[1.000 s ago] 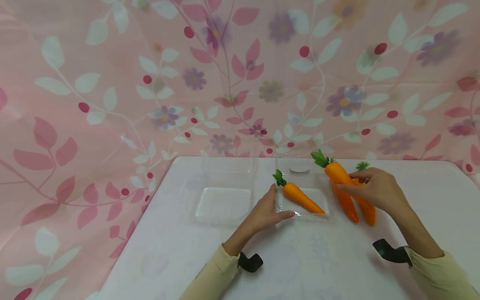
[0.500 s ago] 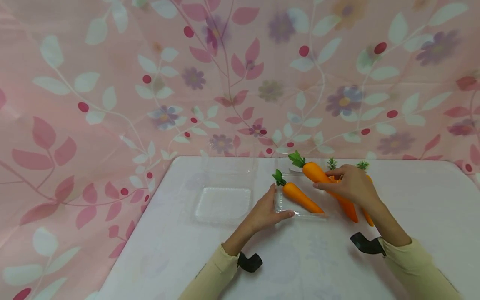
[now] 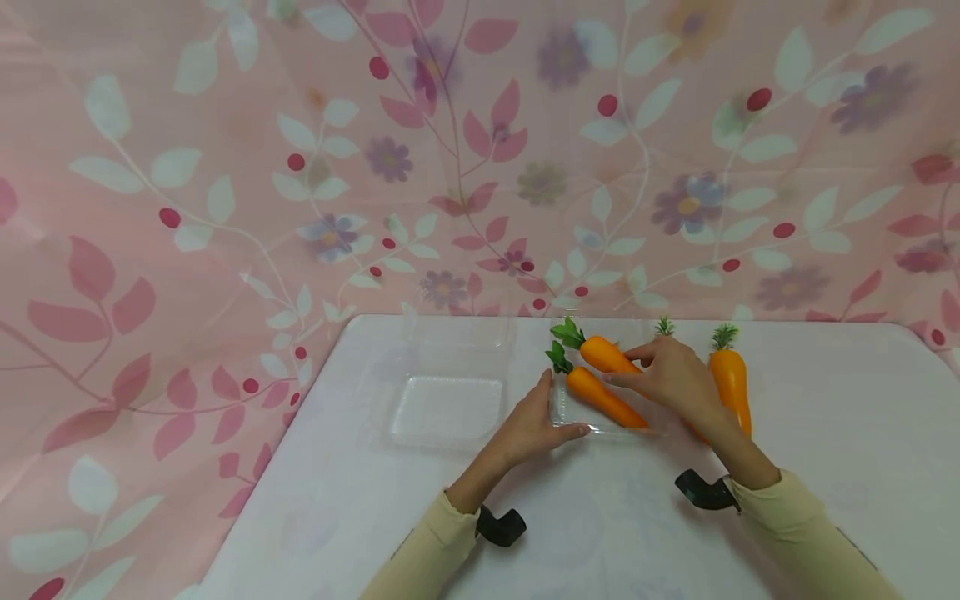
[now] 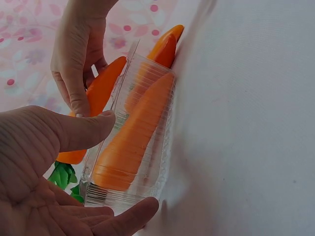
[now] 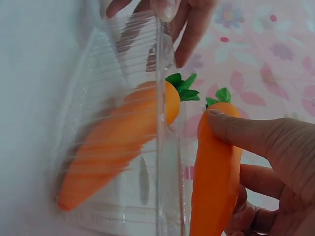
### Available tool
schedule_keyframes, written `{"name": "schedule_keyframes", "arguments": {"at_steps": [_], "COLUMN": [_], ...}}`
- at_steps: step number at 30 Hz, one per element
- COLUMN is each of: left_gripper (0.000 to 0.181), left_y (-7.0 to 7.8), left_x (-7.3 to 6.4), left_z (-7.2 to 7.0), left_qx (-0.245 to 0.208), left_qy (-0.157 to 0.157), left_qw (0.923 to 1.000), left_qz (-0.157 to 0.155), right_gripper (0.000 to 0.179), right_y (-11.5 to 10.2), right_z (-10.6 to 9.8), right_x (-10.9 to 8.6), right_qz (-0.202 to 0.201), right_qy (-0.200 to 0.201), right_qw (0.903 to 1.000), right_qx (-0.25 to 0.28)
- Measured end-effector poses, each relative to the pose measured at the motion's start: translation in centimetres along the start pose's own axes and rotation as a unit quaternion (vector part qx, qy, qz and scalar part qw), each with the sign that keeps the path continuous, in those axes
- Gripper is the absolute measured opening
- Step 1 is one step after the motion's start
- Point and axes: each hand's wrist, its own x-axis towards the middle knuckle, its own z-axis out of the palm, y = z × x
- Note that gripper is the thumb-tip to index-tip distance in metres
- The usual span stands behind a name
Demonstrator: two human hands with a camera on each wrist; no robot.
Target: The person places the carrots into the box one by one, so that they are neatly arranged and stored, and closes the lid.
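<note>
My left hand point(image 3: 534, 423) grips the near left corner of a clear plastic clamshell box point(image 3: 572, 410), its thumb on the front rim. One orange carrot point(image 3: 603, 398) with green leaves lies slantwise inside, seen through the ribbed wall in the left wrist view. Another carrot point(image 5: 214, 172) is pinched between the thumb and fingers of my right hand point(image 3: 678, 379). This held carrot is over the box, behind the first one, leaves pointing to the far left. In the right wrist view it shows just outside the rim point(image 5: 161, 132), thumb near its leafy end.
A second clear box point(image 3: 450, 408) stands open on the left of the white table. To the right lies a carrot point(image 3: 729, 383) with feathery leaves; beside it another carrot is mostly hidden under my right hand. A pink floral curtain point(image 3: 480, 167) hangs behind the table.
My right hand has brought the held carrot leftward and lower, from above the carrots on the right to over the box. The left hand stays in place on the box.
</note>
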Motion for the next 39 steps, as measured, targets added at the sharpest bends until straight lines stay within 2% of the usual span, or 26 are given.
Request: {"name": "schedule_keyframes", "arguments": {"at_steps": [6,16,19,23,30,35,39], "left_gripper": [0.104,0.103,0.104,0.103,0.104,0.103,0.104], "left_y": [-0.1,0.1,0.1,0.0,-0.1,-0.1,0.0], "left_x": [0.0,0.0,0.0,0.1,0.2,0.2,0.1], "left_z": [0.0,0.1,0.1,0.0,0.0,0.1,0.0], "left_qx": [0.002,0.003,0.004,0.001,-0.001,0.004,0.001], "left_qy": [-0.003,-0.003,0.0,0.0,-0.001,0.0,-0.001], "left_qw": [1.0,1.0,1.0,1.0,0.9999,0.9999,0.9999], "left_qz": [-0.002,0.002,0.001,0.004,0.01,0.013,0.011], "right_gripper": [0.062,0.048,0.046,0.043,0.042,0.04,0.04], "right_y": [-0.5,-0.8,-0.7,-0.4,-0.7,-0.8,-0.9], "right_z": [1.0,2.2,2.4,2.8,3.0,3.0,3.0], "right_x": [0.2,0.2,0.2,0.3,0.2,-0.1,-0.3], "right_qz": [-0.001,-0.039,-0.051,-0.056,-0.061,-0.067,-0.084], "right_qy": [0.012,0.05,0.044,0.015,-0.014,-0.007,0.038], "right_qw": [0.9997,0.9945,0.9926,0.9913,0.9811,0.9834,0.9885], "right_qx": [-0.022,-0.084,-0.101,-0.118,-0.183,-0.169,-0.12]}}
